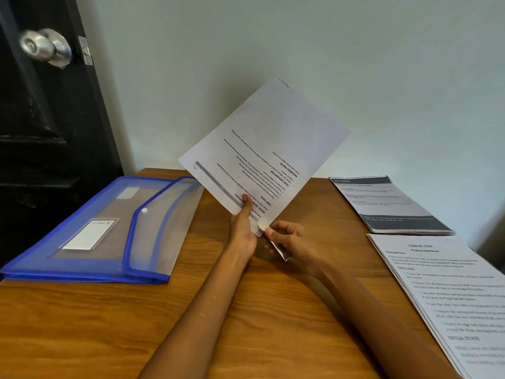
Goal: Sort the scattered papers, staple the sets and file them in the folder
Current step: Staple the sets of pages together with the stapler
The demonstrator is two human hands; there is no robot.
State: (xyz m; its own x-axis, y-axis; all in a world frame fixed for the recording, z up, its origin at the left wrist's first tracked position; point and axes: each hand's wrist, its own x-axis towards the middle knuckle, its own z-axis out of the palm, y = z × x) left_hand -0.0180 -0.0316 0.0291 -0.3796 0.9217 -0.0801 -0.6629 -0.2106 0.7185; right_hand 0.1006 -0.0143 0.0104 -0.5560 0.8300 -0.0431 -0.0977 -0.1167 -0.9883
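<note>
My left hand (243, 228) grips the lower corner of a printed paper set (267, 149), held upright and tilted above the wooden table (246, 310), text upside down. My right hand (292, 242) is closed around a small stapler (273, 242), whose white jaw sits on the same paper corner. A blue-edged translucent folder (103, 231) lies flat at the left, flap snapped shut. Two other paper sets lie at the right: one with dark bands (388, 203) further back, one titled sheet stack (448, 291) nearer.
A pale wall stands right behind the table. A black door (41, 132) with a silver knob (45, 47) is at the left, beside the folder. Bare wood shows at the front and middle of the table.
</note>
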